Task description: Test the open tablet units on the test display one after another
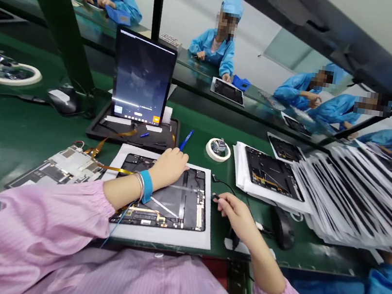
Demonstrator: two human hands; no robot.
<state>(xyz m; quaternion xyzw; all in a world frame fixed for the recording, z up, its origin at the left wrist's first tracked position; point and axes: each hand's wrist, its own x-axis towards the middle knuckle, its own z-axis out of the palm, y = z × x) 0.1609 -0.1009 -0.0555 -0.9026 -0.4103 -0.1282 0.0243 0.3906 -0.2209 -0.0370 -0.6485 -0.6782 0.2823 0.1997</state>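
Note:
An opened tablet housing [168,194] lies on white sheets [153,235] in front of me, its black inside, boards and ribbon cables facing up. My left hand [170,166] rests across its upper edge, fingers bent over the edge and fingertips mostly hidden. A teal wrist strap [146,186] is around that wrist. Just right of the housing, my right hand [234,212] pinches the small black plug of a cable [215,196], apart from the housing. Gold ribbon cables [115,169] run from a lit tablet screen [143,77] towards the loose battery and board assembly [68,165] and the housing.
Tape rolls [218,149], a blue pen [186,140] and a black mouse [282,228] lie around. More opened tablets [275,173] and a leaning stack of interleaved sheets [355,190] stand right. A green post [58,18] rises left. Several co-workers in blue sit opposite.

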